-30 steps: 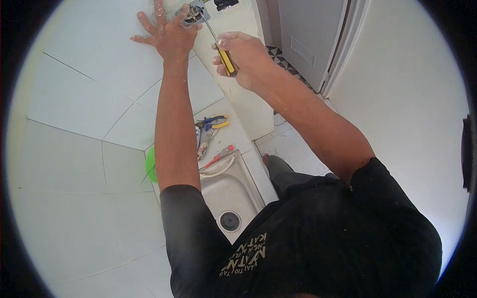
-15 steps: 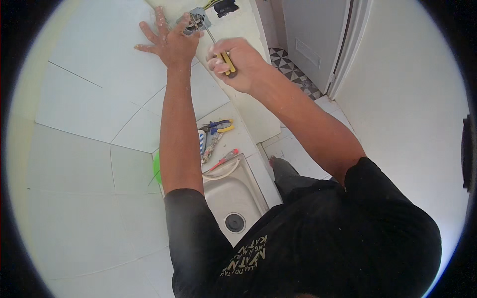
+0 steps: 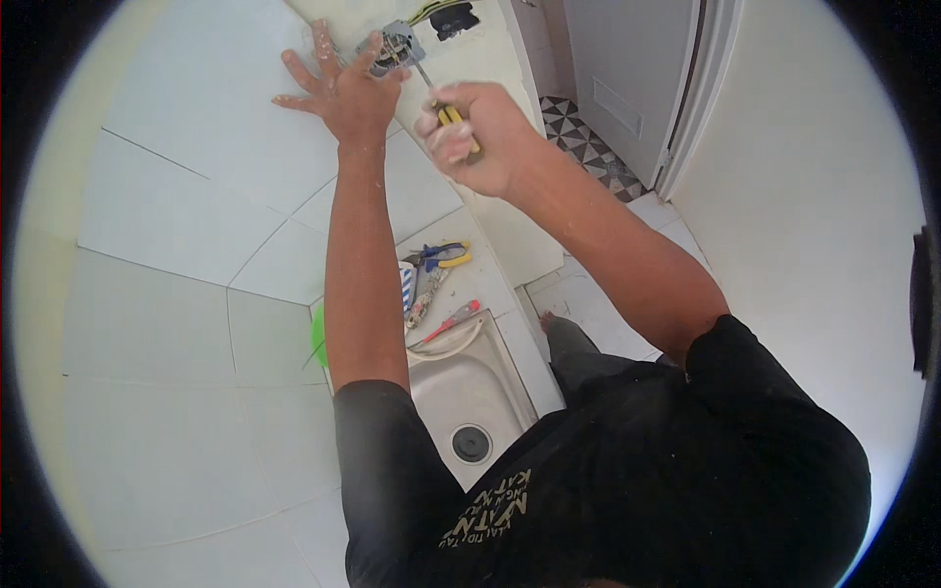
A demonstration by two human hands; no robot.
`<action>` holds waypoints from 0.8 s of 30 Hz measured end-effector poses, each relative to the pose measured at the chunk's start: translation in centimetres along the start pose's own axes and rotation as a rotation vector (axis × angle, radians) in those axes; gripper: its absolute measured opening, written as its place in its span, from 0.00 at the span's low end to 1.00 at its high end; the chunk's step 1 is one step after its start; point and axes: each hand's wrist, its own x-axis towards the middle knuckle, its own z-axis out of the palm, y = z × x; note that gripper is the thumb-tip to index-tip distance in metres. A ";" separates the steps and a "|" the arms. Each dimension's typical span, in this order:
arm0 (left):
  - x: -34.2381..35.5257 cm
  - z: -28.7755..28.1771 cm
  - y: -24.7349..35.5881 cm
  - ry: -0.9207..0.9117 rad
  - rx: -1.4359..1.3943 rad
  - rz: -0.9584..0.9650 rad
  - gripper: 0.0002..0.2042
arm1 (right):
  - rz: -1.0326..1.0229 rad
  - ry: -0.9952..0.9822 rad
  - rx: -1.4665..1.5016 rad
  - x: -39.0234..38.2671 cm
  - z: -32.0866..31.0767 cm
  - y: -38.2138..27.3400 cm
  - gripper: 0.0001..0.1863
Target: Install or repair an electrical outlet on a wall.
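At the top of the head view, a grey metal-framed electrical wall fitting (image 3: 400,47) shows its bare back workings, with yellow-green wires running from it. My left hand (image 3: 355,106) is spread on the white wall tiles, its index finger and thumb stretched against the fitting's near left edge. White dust coats its fingers. Closed around a screwdriver's yellow and black handle (image 3: 451,117), my right hand (image 3: 480,137) is right of the fitting. The metal shaft reaches up to the fitting's lower right edge; the exact contact of its tip is too small to tell.
Below my left forearm, pliers (image 3: 446,255) with blue and yellow handles and a red screwdriver (image 3: 459,318) lie on the counter beside a steel sink (image 3: 461,397). A green round object (image 3: 319,333) shows behind my forearm. A dark wall opening (image 3: 454,20) is near the wires.
My right fingers have shifted around the screwdriver handle, which shows at a slightly different turn. My left hand keeps its place on the fitting. The whole view has slid a little.
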 end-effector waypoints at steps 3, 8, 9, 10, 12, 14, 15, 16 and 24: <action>-0.4 0.2 -0.7 0.034 0.004 0.006 0.28 | -0.251 0.246 -0.520 -2.0 1.7 1.7 0.12; -0.6 0.7 -1.6 0.054 0.062 0.054 0.28 | -0.389 0.345 -1.290 -3.4 1.2 0.8 0.22; -0.6 0.8 -1.7 0.046 0.078 0.056 0.29 | -0.428 0.390 -1.498 -3.6 1.2 0.7 0.24; -0.5 1.0 -1.9 0.040 0.079 0.059 0.29 | -0.425 0.392 -1.492 -3.3 0.9 0.6 0.24; -0.3 1.4 -2.0 0.063 0.063 0.072 0.29 | -0.590 0.417 -1.745 -2.3 0.5 0.6 0.25; -0.3 1.5 -2.1 0.057 0.070 0.080 0.29 | -0.604 0.407 -1.755 -2.0 0.2 0.5 0.24; -0.5 1.6 -2.3 0.059 0.076 0.088 0.29 | -0.624 0.395 -1.769 -1.8 0.2 0.6 0.23; -0.5 1.8 -2.4 0.054 0.077 0.088 0.29 | -0.620 0.395 -1.767 -1.5 -0.1 0.7 0.23; -0.6 2.1 -3.2 0.134 0.085 0.130 0.31 | -0.534 0.430 -1.714 -1.2 0.5 1.0 0.24</action>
